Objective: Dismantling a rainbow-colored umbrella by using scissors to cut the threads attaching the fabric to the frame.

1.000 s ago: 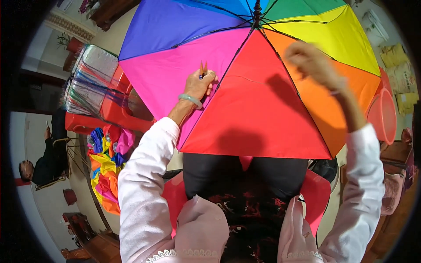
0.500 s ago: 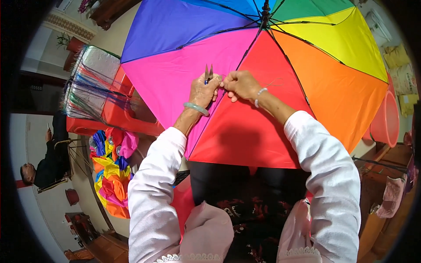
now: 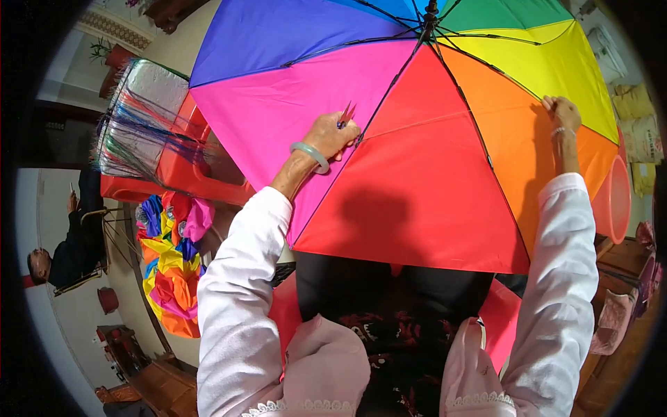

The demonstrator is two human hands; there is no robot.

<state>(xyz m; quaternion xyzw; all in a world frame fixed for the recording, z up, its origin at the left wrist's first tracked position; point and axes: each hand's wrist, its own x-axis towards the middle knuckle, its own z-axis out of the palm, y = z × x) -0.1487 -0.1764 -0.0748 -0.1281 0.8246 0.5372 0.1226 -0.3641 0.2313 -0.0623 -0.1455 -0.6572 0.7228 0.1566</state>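
Observation:
A rainbow-panelled umbrella (image 3: pixel 424 208) lies spread over my lap with its inner side and dark ribs showing. My left hand (image 3: pixel 332 139) is closed around small thread snips (image 3: pixel 347 115), their blades pointing up out of the fist. That hand rests at the rib between the pink and red panels; its fingertips partly hide the spot. A thin pale thread (image 3: pixel 417 124) runs taut from there across the red panel towards the right. Out over the orange and yellow panels, my right hand (image 3: pixel 563 115) is closed in a pinch on the thread; whether a needle is in it, I cannot tell.
On the left, a red plastic stool (image 3: pixel 184 170) carries a white foam block (image 3: pixel 149 90) hung with many coloured threads. Below it is a heap of folded colourful umbrellas (image 3: pixel 170 264). A person (image 3: pixel 66 236) sits at far left. A pink basin (image 3: pixel 613 201) stands at the right.
My right hand has moved from beside the left hand far out to the right, drawing the thread taut. My left hand stays by the rib with the snips. The umbrella has shifted slightly.

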